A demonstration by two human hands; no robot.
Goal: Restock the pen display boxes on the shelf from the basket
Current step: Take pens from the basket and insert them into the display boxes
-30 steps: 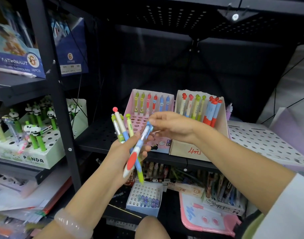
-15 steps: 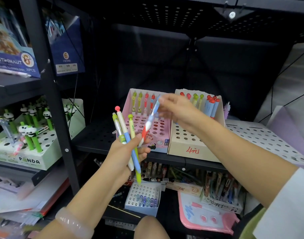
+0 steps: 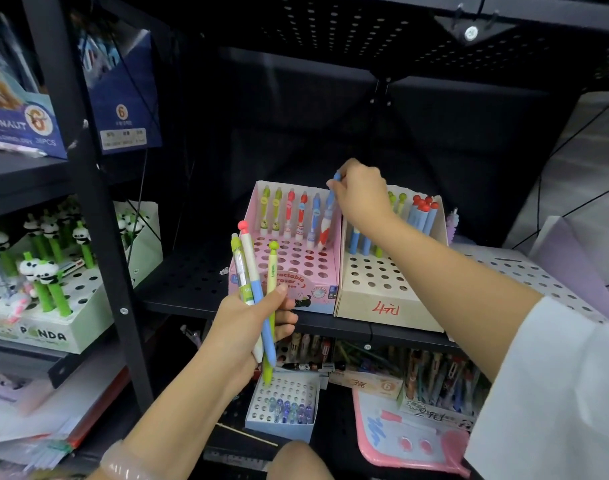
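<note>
Mid-insert: right hand (image 3: pixel 360 192) pinches a blue-red pen (image 3: pixel 325 225), tip at a back-row hole of the pink display box (image 3: pixel 322 289). Left hand (image 3: pixel 247 327) grips three spare pens (image 3: pixel 253 289) — next, seat it and release. No basket visible.

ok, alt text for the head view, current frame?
Right hand lowers a blue-and-red pen into the back row of a pink display box on a black shelf; left hand grips three more pens below it.
</note>
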